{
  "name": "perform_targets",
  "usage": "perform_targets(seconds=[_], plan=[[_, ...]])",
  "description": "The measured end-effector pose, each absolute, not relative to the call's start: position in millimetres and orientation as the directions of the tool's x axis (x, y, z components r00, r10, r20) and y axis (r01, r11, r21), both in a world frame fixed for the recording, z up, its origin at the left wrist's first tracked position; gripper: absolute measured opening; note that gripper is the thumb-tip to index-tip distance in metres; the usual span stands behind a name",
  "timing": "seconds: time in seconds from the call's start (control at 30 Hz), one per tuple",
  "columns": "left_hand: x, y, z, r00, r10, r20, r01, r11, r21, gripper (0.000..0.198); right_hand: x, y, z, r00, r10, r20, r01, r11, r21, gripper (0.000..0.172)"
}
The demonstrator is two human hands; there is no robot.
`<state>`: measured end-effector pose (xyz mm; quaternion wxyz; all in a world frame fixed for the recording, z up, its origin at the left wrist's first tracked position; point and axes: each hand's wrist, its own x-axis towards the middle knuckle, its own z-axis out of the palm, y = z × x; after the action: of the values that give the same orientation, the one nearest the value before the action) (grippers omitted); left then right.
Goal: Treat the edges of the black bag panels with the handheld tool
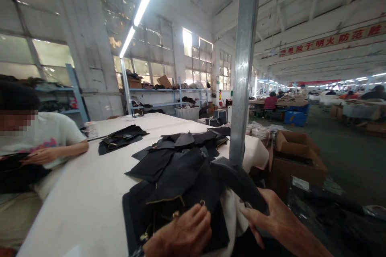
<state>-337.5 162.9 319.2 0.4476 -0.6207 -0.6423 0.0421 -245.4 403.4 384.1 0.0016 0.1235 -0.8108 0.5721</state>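
A stack of black fabric pieces (181, 172) with gold-coloured zips lies on the near part of the white table, some pieces overlapping. My left hand (187, 229) is closed over the nearest pieces, and a small gold-coloured metal piece (202, 202) shows at its fingertips. Other gold-coloured fittings (175, 215) sit just beside that hand. At the table's right edge, my right hand (268, 217) grips a curved black fabric piece (241, 180), thumb on the near side. The far end of this piece reaches the stack, close to the metal post.
The grey metal post (243, 68) rises at the right side of the white table (78, 192). Another pile of black pieces (120, 138) lies farther left. A co-worker (60, 140) sits at left handling black fabric. Open cardboard boxes (298, 160) stand on the floor at right.
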Motion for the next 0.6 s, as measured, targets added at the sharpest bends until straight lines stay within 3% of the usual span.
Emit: perform_targets(seconds=[0.2,0.3,0.37,0.43,0.5,0.6], plan=[[-331,153,228,-0.08,0.875,0.477,0.783,0.352,-0.513,0.011,-240,403,370,-0.963,-0.239,0.121,-0.193,0.308,-0.931,0.032],[-328,144,203,-0.19,0.793,0.578,0.79,0.473,-0.39,0.023,-240,399,367,-0.954,-0.275,0.117,-0.203,0.31,-0.929,0.03],[-321,140,197,-0.27,0.728,0.63,0.872,0.462,-0.161,0.023,-241,397,366,-0.947,-0.302,0.114,-0.213,0.321,-0.923,0.029],[-311,136,202,-0.466,0.69,0.554,0.88,0.429,0.206,0.018,-241,396,362,-0.944,-0.317,0.089,-0.202,0.342,-0.918,0.028],[-300,131,217,-0.719,0.61,0.334,0.669,0.475,0.572,0.021,-240,395,356,-0.943,-0.33,0.047,-0.17,0.355,-0.919,0.029],[-292,124,237,-0.927,0.37,0.051,0.25,0.514,0.82,0.041,-234,395,344,-0.938,-0.346,-0.007,-0.127,0.362,-0.924,0.026]])
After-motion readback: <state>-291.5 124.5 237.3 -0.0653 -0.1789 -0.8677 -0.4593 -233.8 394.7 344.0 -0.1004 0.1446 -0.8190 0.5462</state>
